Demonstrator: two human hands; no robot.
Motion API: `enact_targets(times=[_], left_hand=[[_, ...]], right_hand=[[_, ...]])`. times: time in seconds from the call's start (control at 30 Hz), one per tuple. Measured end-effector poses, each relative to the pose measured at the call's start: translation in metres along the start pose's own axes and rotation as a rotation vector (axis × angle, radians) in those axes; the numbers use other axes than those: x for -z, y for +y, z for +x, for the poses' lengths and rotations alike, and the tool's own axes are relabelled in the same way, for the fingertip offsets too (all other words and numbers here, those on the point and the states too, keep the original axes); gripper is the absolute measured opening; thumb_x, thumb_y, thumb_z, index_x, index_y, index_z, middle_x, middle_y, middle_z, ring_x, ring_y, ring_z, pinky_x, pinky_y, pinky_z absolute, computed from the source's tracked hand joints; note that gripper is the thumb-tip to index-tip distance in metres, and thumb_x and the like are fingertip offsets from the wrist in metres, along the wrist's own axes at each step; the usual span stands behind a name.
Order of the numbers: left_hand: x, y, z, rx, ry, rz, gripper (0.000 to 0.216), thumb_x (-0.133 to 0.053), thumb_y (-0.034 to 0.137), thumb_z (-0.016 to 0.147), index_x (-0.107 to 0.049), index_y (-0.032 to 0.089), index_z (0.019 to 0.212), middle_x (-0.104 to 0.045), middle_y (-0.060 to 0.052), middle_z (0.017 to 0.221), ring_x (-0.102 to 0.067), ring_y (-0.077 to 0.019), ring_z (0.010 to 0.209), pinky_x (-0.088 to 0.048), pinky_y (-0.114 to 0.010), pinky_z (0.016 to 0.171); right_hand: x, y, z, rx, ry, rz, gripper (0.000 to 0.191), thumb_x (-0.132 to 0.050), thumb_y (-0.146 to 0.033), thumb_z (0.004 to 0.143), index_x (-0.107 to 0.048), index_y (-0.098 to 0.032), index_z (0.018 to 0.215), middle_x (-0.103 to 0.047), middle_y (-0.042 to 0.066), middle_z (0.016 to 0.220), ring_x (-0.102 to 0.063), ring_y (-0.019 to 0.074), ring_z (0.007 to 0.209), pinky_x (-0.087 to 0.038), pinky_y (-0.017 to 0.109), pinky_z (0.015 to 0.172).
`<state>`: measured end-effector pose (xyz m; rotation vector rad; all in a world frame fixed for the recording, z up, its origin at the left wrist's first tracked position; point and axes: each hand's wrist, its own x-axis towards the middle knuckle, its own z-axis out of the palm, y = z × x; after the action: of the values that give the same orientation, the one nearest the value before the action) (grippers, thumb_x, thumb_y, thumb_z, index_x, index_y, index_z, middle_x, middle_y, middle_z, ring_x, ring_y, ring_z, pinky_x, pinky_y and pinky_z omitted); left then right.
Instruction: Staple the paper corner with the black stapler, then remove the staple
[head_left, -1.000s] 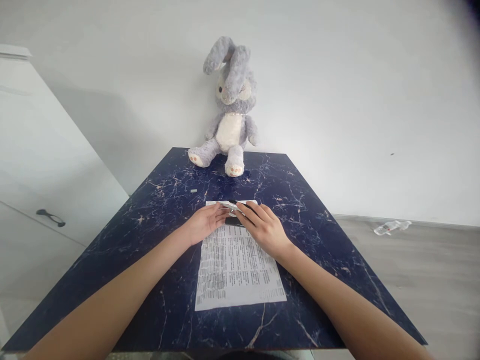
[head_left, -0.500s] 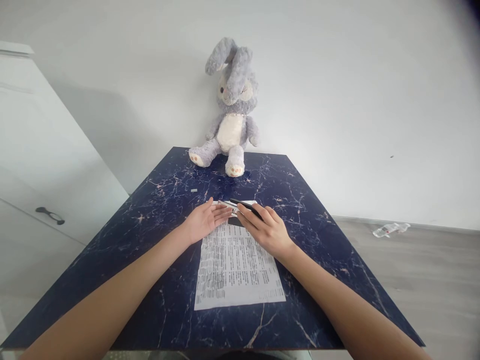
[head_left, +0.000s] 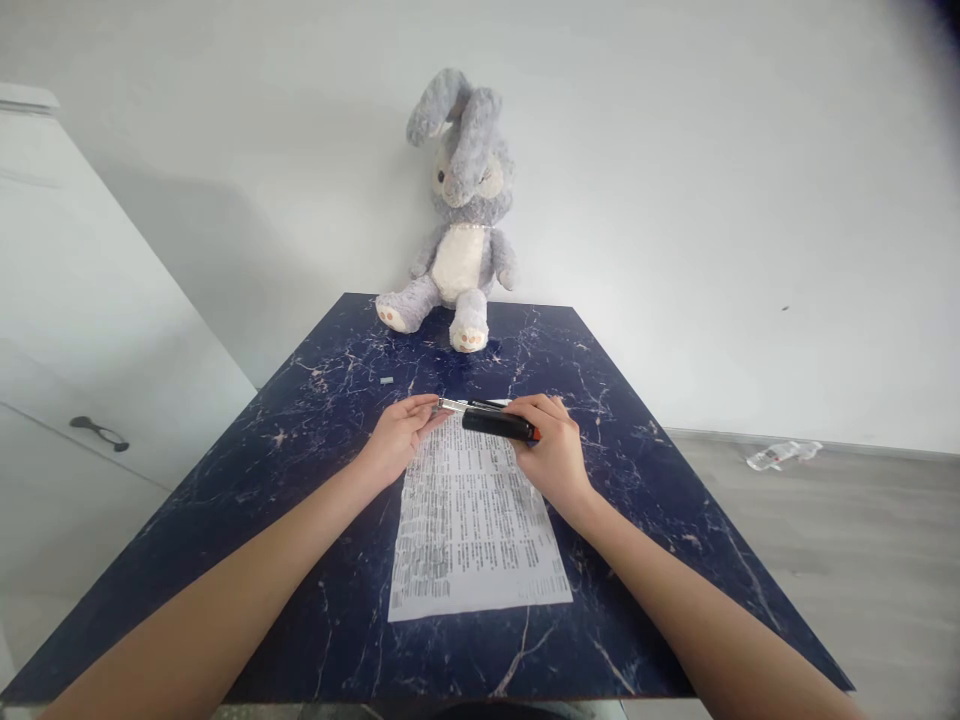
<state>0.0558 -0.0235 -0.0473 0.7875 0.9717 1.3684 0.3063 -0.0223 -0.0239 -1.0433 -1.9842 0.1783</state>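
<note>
A printed sheet of paper (head_left: 472, 530) lies on the dark blue marble-patterned table (head_left: 315, 400). Over its far edge my right hand (head_left: 551, 455) is closed round a black stapler (head_left: 499, 423) with an orange end, lifted a little off the paper. The stapler's metal front part (head_left: 454, 405) sticks out to the left. My left hand (head_left: 397, 440) pinches that metal tip with thumb and fingers. Both forearms reach in from the near edge.
A grey plush rabbit (head_left: 457, 220) sits at the table's far edge against the white wall. A tiny pale piece (head_left: 386, 380) lies on the table left of centre. A white cabinet with a dark handle (head_left: 97, 432) stands at left. A plastic bottle (head_left: 784, 455) lies on the floor.
My right hand has turned and lifted the stapler off the paper, showing its black side. My left hand went from lying flat to pinching the metal front end.
</note>
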Motion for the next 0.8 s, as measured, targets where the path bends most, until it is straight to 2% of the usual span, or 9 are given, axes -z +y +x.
enact_targets(times=[0.07, 0.13, 0.23, 0.33, 0.43, 0.53, 0.6, 0.7, 0.8], left_hand=[[0.003, 0.000, 0.001, -0.146, 0.143, 0.053, 0.010, -0.063, 0.017, 0.096, -0.067, 0.013, 0.105, -0.073, -0.015, 0.116, -0.071, -0.0238, 0.114, -0.051, -0.044, 0.113], [0.004, 0.002, 0.001, -0.294, 0.248, 0.126, 0.015, -0.064, 0.027, 0.097, -0.063, 0.015, 0.106, -0.074, -0.014, 0.112, -0.074, -0.0227, 0.106, -0.055, -0.044, 0.105], [0.001, 0.010, -0.006, -0.466, 0.261, 0.295, 0.024, -0.062, 0.041, 0.099, -0.059, 0.019, 0.109, -0.076, -0.010, 0.104, -0.074, -0.0168, 0.079, -0.061, -0.035, 0.079], [-0.011, 0.015, -0.021, -0.537, 0.129, 0.487, 0.024, -0.058, 0.044, 0.100, -0.057, 0.022, 0.108, -0.077, -0.005, 0.094, -0.059, -0.0085, 0.050, -0.049, -0.024, 0.054], [-0.021, 0.013, -0.035, -0.523, -0.069, 0.592, 0.024, -0.057, 0.045, 0.101, -0.055, 0.023, 0.111, -0.078, -0.003, 0.090, -0.048, -0.0067, 0.041, -0.041, -0.023, 0.046], [-0.025, 0.007, -0.045, -0.486, -0.197, 0.652, 0.025, -0.058, 0.045, 0.101, -0.055, 0.025, 0.114, -0.079, -0.004, 0.091, -0.047, -0.0069, 0.038, -0.040, -0.023, 0.045], [-0.025, 0.004, -0.048, -0.479, -0.230, 0.671, 0.025, -0.059, 0.045, 0.100, -0.055, 0.025, 0.115, -0.079, -0.002, 0.088, -0.049, -0.0075, 0.038, -0.039, -0.023, 0.045], [-0.024, 0.002, -0.051, -0.486, -0.279, 0.675, 0.024, -0.062, 0.044, 0.099, -0.055, 0.026, 0.113, -0.072, 0.003, 0.068, -0.052, -0.0099, 0.038, -0.038, -0.022, 0.045], [-0.025, 0.001, -0.052, -0.491, -0.354, 0.675, 0.022, -0.063, 0.040, 0.099, -0.054, 0.026, 0.114, -0.066, 0.006, 0.059, -0.056, -0.0112, 0.039, -0.041, -0.022, 0.046]], right_hand=[[0.002, 0.004, -0.001, -0.213, -0.070, 0.104, 0.013, -0.067, -0.020, 0.085, -0.073, -0.020, 0.096, -0.073, 0.009, 0.093, -0.064, 0.0266, 0.082, -0.052, 0.041, 0.072], [0.001, 0.008, -0.002, -0.374, -0.154, 0.164, 0.015, -0.073, -0.031, 0.081, -0.072, -0.019, 0.090, -0.069, 0.005, 0.077, -0.060, 0.0226, 0.067, -0.045, 0.034, 0.060], [-0.005, 0.013, -0.005, -0.412, -0.279, 0.213, 0.019, -0.077, -0.037, 0.078, -0.071, -0.019, 0.082, -0.063, 0.002, 0.067, -0.055, 0.0189, 0.060, -0.040, 0.030, 0.055], [-0.013, 0.014, -0.007, -0.328, -0.353, 0.191, 0.015, -0.080, -0.033, 0.075, -0.074, -0.020, 0.080, -0.068, 0.003, 0.074, -0.060, 0.0220, 0.070, -0.046, 0.033, 0.063], [-0.014, 0.010, -0.007, -0.232, -0.396, 0.092, 0.019, -0.084, -0.035, 0.076, -0.076, -0.021, 0.086, -0.071, 0.006, 0.079, -0.064, 0.0277, 0.083, -0.051, 0.040, 0.073], [-0.007, -0.001, -0.006, -0.002, -0.254, -0.025, 0.050, -0.084, -0.046, 0.080, -0.070, -0.024, 0.123, -0.072, 0.012, 0.116, -0.060, 0.0367, 0.111, -0.048, 0.053, 0.091], [-0.001, -0.010, -0.007, 0.200, -0.161, -0.048, 0.055, -0.077, -0.045, 0.089, -0.061, -0.026, 0.138, -0.065, 0.013, 0.134, -0.057, 0.0357, 0.120, -0.045, 0.053, 0.097], [0.001, -0.019, -0.011, 0.404, -0.164, 0.009, 0.035, -0.064, -0.031, 0.100, -0.063, -0.027, 0.136, -0.069, 0.009, 0.128, -0.062, 0.0271, 0.110, -0.048, 0.044, 0.093], [-0.002, -0.020, -0.015, 0.448, -0.137, 0.053, 0.032, -0.059, -0.019, 0.101, -0.066, -0.027, 0.132, -0.074, 0.005, 0.118, -0.065, 0.0236, 0.102, -0.050, 0.042, 0.089]])
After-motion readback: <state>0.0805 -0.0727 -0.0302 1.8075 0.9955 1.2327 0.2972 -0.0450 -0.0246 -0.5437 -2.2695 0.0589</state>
